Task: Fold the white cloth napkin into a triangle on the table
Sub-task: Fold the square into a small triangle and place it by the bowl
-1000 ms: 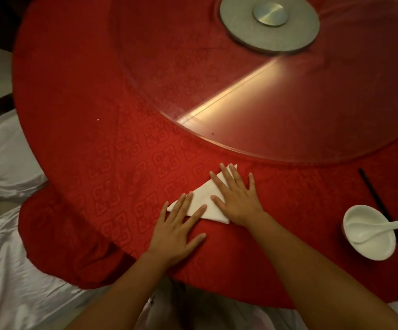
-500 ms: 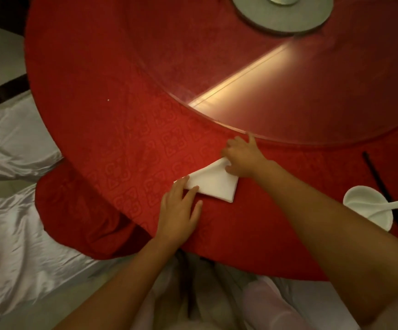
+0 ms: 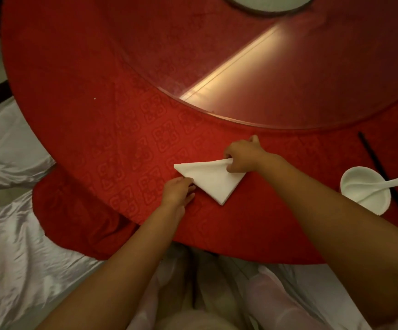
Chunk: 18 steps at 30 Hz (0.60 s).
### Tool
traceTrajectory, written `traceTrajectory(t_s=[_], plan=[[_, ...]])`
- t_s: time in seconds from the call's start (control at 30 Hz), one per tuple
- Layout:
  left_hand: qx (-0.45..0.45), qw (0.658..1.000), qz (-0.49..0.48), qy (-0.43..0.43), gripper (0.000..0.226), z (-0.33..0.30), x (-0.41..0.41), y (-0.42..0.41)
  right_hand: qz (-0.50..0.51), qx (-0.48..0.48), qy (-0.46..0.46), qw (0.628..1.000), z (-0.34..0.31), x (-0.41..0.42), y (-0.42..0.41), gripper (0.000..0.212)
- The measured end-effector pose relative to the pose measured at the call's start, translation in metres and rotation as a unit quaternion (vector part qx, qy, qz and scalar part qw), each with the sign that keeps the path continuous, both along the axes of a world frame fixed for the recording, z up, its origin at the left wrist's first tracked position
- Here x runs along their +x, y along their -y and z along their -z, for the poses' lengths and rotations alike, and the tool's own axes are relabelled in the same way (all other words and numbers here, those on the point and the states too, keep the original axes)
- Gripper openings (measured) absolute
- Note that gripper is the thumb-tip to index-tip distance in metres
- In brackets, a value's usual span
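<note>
The white cloth napkin point(image 3: 211, 178) lies on the red tablecloth point(image 3: 126, 139) near the table's front edge, folded into a triangle with one point toward me. My right hand point(image 3: 242, 156) pinches the napkin's right corner, where the cloth bunches between thumb and fingers. My left hand point(image 3: 177, 190) rests at the napkin's lower left edge with its fingertips touching that edge.
A glass turntable point(image 3: 276, 67) covers the table's middle, its rim just beyond my right hand. A white bowl point(image 3: 364, 189) with a white spoon point(image 3: 390, 183) sits at the right, beside black chopsticks point(image 3: 383, 177). Silver-covered chairs point(image 3: 10, 222) stand at the left.
My right hand went from flat on the napkin to pinching its right corner. My left hand slid to the lower left edge. The napkin now lies more open to view, shifted right.
</note>
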<state>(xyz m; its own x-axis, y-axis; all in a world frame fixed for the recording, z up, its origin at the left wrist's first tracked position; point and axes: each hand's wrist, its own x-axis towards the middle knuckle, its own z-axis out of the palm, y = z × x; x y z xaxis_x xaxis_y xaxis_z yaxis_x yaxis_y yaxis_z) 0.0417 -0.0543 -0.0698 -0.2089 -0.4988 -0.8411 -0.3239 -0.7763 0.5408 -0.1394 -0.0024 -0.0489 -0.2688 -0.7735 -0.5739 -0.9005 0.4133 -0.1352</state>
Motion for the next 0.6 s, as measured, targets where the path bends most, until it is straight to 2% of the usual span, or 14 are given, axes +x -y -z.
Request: traceTrajectory(t_s=[0.1, 0.17, 0.23, 0.33, 0.4, 0.6], plan=[[-0.022, 0.999, 0.036, -0.002, 0.009, -0.001, -0.002, 0.0, 0.032, -0.006, 0.035, 0.999, -0.002, 0.0, -0.006, 0.011], [-0.055, 0.997, 0.057, -0.013, 0.026, -0.005, -0.004, -0.001, 0.067, -0.026, 0.072, 0.995, -0.003, -0.002, -0.011, 0.018], [-0.077, 0.994, 0.07, -0.023, 0.031, -0.008, -0.005, 0.004, 0.12, -0.05, 0.142, 0.981, -0.006, -0.005, -0.018, 0.019], [-0.036, 0.986, 0.145, -0.078, 0.016, -0.017, -0.003, 0.017, 0.208, -0.071, 0.27, 0.937, -0.016, -0.007, -0.03, 0.018], [-0.047, 0.97, 0.222, -0.09, 0.008, -0.024, 0.0, 0.024, 0.261, -0.092, 0.319, 0.906, -0.025, -0.006, -0.039, 0.015], [-0.092, 0.952, 0.247, -0.155, 0.018, -0.053, -0.013, 0.029, 0.38, -0.221, 0.35, 0.827, -0.054, 0.004, -0.067, 0.02]])
